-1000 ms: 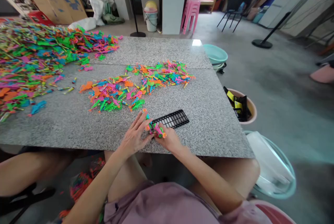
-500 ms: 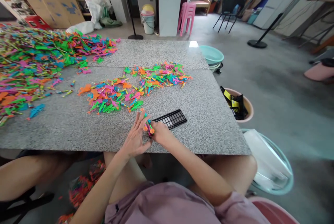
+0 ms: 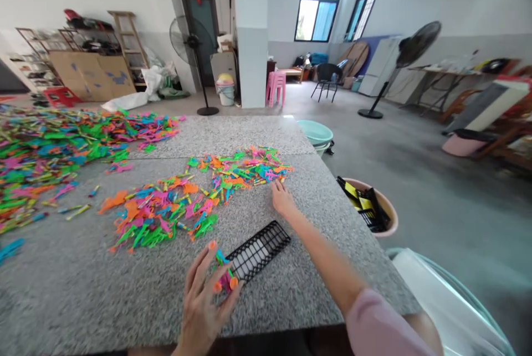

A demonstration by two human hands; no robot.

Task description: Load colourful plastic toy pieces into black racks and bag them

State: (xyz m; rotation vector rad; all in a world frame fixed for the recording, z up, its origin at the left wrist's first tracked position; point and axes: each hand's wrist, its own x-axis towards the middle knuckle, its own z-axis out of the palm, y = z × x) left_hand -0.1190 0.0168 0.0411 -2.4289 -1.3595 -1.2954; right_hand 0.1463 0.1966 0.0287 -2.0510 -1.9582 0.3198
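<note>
My left hand (image 3: 201,295) curves around several small colourful plastic pieces (image 3: 226,278) at the near left end of a black plastic rack (image 3: 260,251). Its thumb and fingers rest against the pieces, which have round orange ends. The rack lies flat and slanted on the speckled stone table, divided into narrow slots with a pale bottom. Stretched forward, my right hand (image 3: 283,199) has its fingertips at the right edge of a small heap of bright plastic parts (image 3: 245,170). Those fingers are extended, and nothing shows in them. More parts form a nearer heap (image 3: 162,212).
A much larger heap of similar parts (image 3: 62,151) covers the table's far left. Beyond the right edge stand a teal basin (image 3: 316,132), a tub with black and yellow items (image 3: 390,215), and another basin holding a clear plastic sheet (image 3: 436,289). Standing fans (image 3: 203,109) are farther back.
My right hand has left the rack and reached forward to the heap. My left hand stays with the pieces at the rack's end. The view has tilted up.
</note>
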